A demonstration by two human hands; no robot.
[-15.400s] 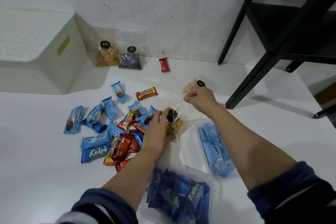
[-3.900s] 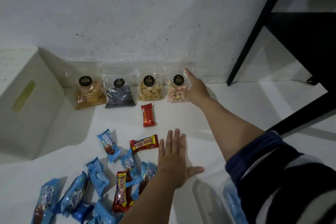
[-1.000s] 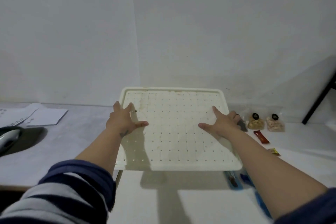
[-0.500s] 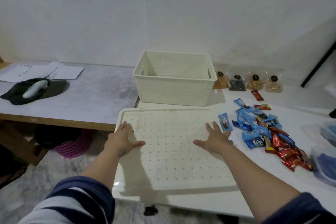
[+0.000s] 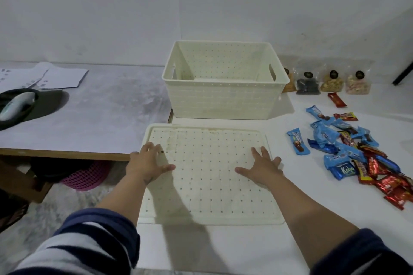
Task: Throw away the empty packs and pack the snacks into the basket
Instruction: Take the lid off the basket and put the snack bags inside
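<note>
Wall: plain white plaster wall [image 5: 111, 6] with small dark specks; a faint vertical seam near the middle
Left furniture: wooden desk with a pale grey marbled top [image 5: 100, 114] and brown edge
Right furniture: smooth white tabletop [image 5: 223, 248], butted against the desk
Floor: grey marbled tile floor [image 5: 44, 214]
Far right: thin black metal leg [image 5: 403, 77], slanted
Light: dim, soft shadows

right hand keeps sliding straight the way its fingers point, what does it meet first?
Probably the basket: the right hand lies flat on the lid, fingers pointing up-table toward its front wall. Depth is unclear.
</note>
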